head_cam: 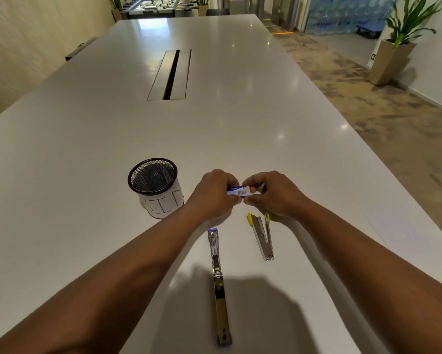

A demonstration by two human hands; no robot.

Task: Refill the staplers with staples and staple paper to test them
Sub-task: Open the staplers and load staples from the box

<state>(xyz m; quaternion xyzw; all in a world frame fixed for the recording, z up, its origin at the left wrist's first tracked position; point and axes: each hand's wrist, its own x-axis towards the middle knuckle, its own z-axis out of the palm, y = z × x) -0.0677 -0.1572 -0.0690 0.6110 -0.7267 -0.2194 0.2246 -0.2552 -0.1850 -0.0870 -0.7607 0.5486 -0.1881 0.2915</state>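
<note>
Nearest the camera, on the white worktop, lies one blue-tipped stapler, swung fully open into a straight line, its length running away from the viewer. Just beyond and to its right lies a second stapler, the yellow-tipped stapler, opened in a narrow V with its hinge toward the viewer and its yellow ends partly under the right wrist. Stapler count: two, both opened, well apart from each other.

Both forearms reach forward over the worktop and converge above the staplers. Left hand: fingers curled, pinching the left end of one small blue-and-white staple box. Right hand: fingers curled, thumb and fingertips pinching the right end of the same box. Box is held between the two hands above the worktop, just past the yellow-tipped stapler. Whether the box is open or closed cannot be told.

Left of the hands stands one black mesh cup, upright, wrapped in a white paper label with hand-drawn letters. Farther along the worktop's middle sits one recessed cable hatch.
</note>
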